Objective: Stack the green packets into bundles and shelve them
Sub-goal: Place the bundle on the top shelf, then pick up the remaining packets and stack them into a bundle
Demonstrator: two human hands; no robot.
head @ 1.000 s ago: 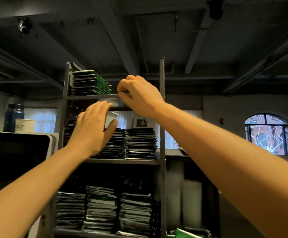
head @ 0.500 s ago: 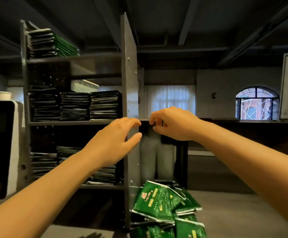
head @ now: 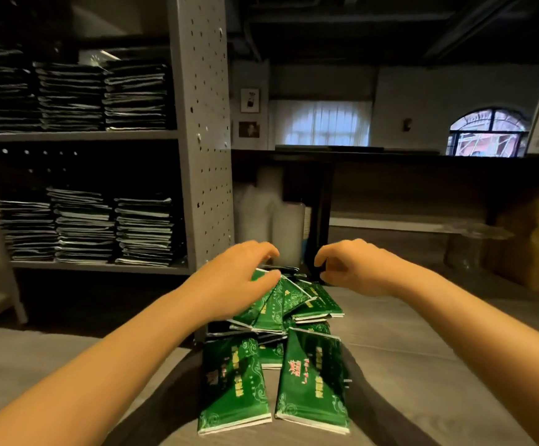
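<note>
My left hand [head: 241,276] rests, fingers loosely spread, on the green packets [head: 289,305] heaped beneath it; my right hand [head: 353,272] hovers beside them, half-curled, holding nothing.

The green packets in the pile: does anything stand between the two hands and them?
Nothing visible does. The left hand lies over the top of the heaped green packets, and the right hand hovers by their far right edge, with only air between.
</note>
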